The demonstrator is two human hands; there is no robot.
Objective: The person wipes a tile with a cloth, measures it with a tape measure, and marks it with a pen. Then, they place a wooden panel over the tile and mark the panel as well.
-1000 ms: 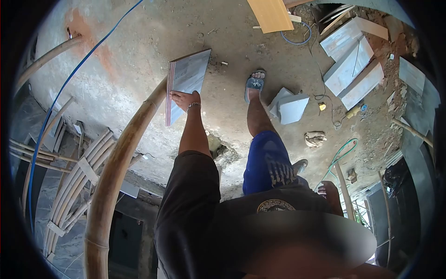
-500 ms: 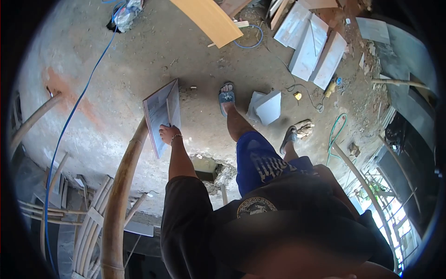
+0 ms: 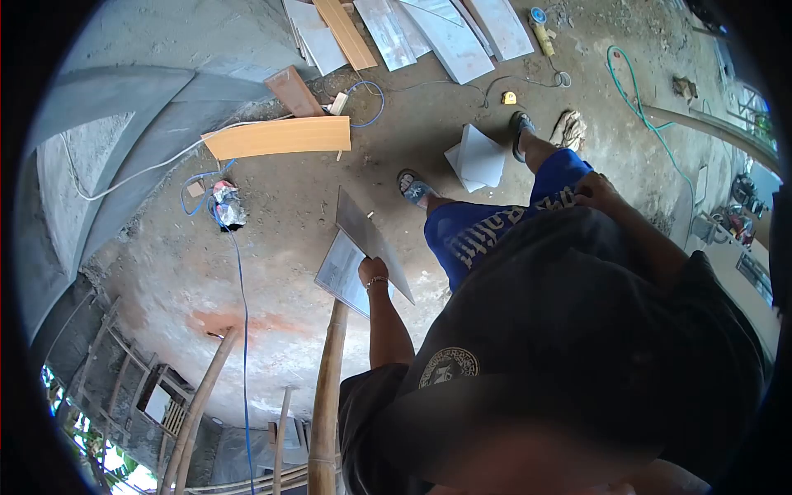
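Observation:
My left hand (image 3: 373, 271) is closed on the edge of a thin grey tile (image 3: 373, 241), which stands tilted. Right behind it, a second, lighter tile (image 3: 334, 272) leans by the top of a bamboo pole (image 3: 326, 388). The wrist wears a bracelet. My right hand (image 3: 596, 192) rests on the leg of my blue shorts (image 3: 478, 235), fingers laid over the cloth and holding nothing that I can see. Beyond my feet, two pale tile pieces (image 3: 483, 157) lie overlapped on the floor.
Wood-coloured planks (image 3: 280, 137) and several large tiles (image 3: 450, 41) lie at the far side. A yellow tape measure (image 3: 509, 97), an angle grinder (image 3: 542, 37) and a crumpled cloth (image 3: 569, 129) are on the floor. A blue cable (image 3: 244, 330) runs along the left; a green hose (image 3: 635, 99) curls at right.
My view has swung left, so the floor things appear shifted. The held tile has tipped away from the lighter one, opening wider. My right hand now shows on my leg.

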